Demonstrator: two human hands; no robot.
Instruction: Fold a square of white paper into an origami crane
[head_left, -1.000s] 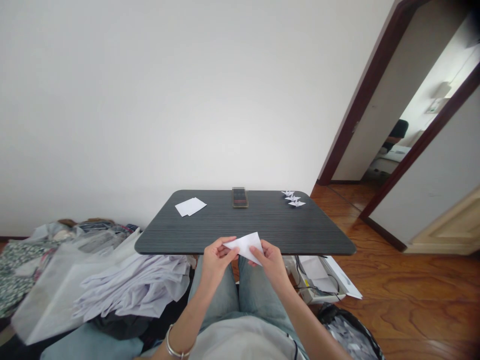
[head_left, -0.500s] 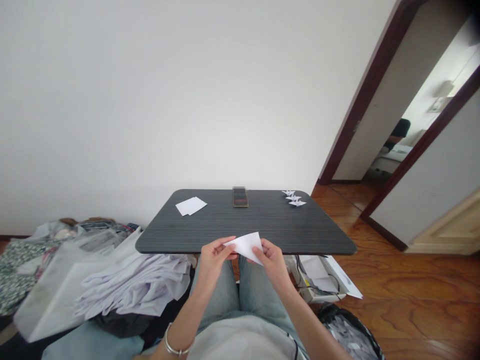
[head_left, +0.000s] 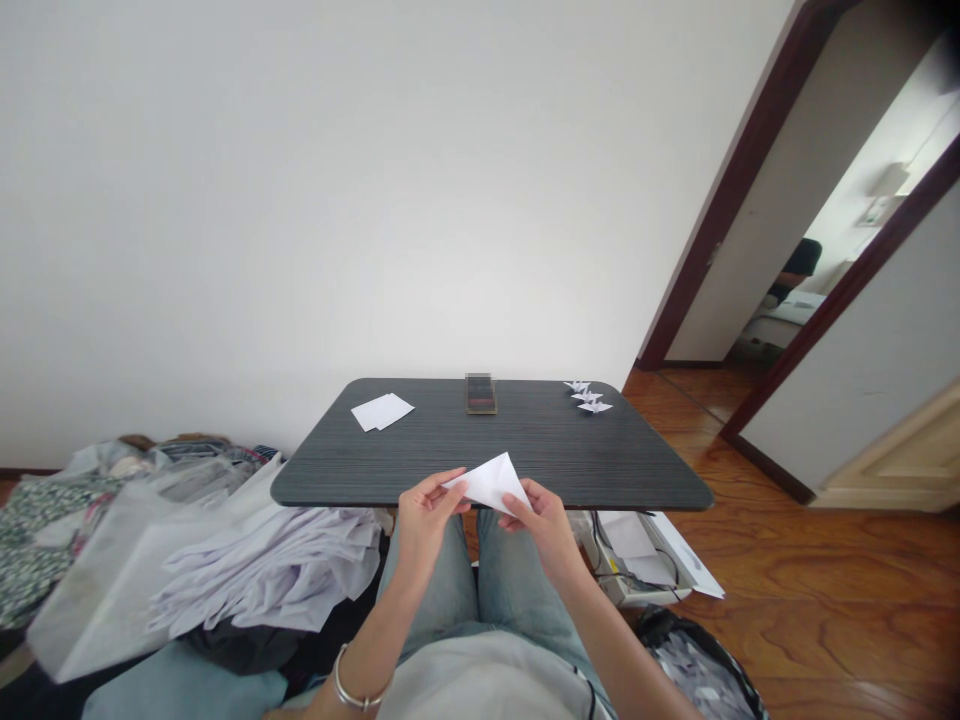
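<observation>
The left hand (head_left: 429, 522) pinches the left corner of a folded white paper triangle (head_left: 491, 484) between thumb and fingers. The right hand (head_left: 547, 532) closes on its lower right edge in the same way, so both grips are nearly shut on the paper. The triangle is held up over the near edge of a dark wood-grain tabletop (head_left: 600, 462). For clean work, keep the layers aligned and the pinch even, so that they do not creep. Along the far edge lie white paper sheets (head_left: 381, 412) toward the left corner, a small dark rectangular object (head_left: 481, 394) at centre, and three paper cranes (head_left: 589, 396) near the right corner. No brand, label or writing is legible.
</observation>
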